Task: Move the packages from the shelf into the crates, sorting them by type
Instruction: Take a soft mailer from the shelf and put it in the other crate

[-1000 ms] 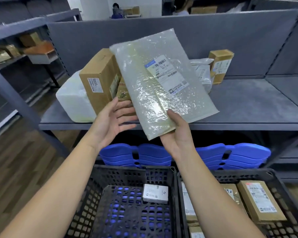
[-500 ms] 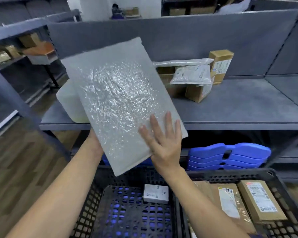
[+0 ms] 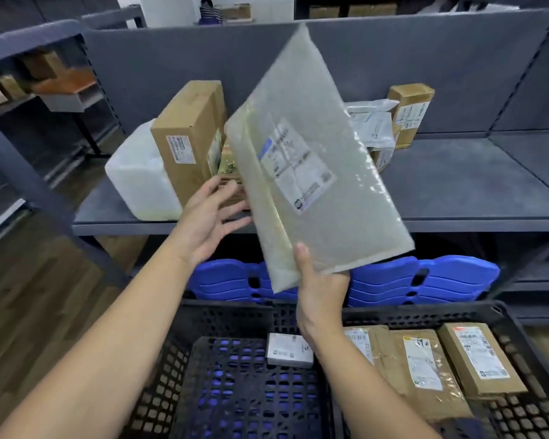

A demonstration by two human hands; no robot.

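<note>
My right hand (image 3: 322, 293) grips the lower edge of a clear bubble mailer (image 3: 305, 172) with a white label facing me, held tilted in front of the grey shelf (image 3: 457, 182). My left hand (image 3: 208, 217) is open beside the mailer's left edge, fingers spread, at most brushing it. On the shelf stand a tall cardboard box (image 3: 189, 144), a white wrapped parcel (image 3: 137, 175), a small brown box (image 3: 411, 112) and white poly bags (image 3: 373, 128). Below, the left black crate (image 3: 184, 369) holds one small white box (image 3: 289, 350). The right black crate (image 3: 520, 337) holds brown cardboard packages (image 3: 476, 356).
Stacked blue plastic pieces (image 3: 425, 277) lie under the shelf behind the crates. A second shelving unit (image 3: 29, 90) with boxes stands at the left over a wooden floor. A person sits far behind the shelf's back panel.
The mailer has been flipped again: half a second ago its plain bubble side faced me with both hands on it; now the label side shows and my left hand has come off.
</note>
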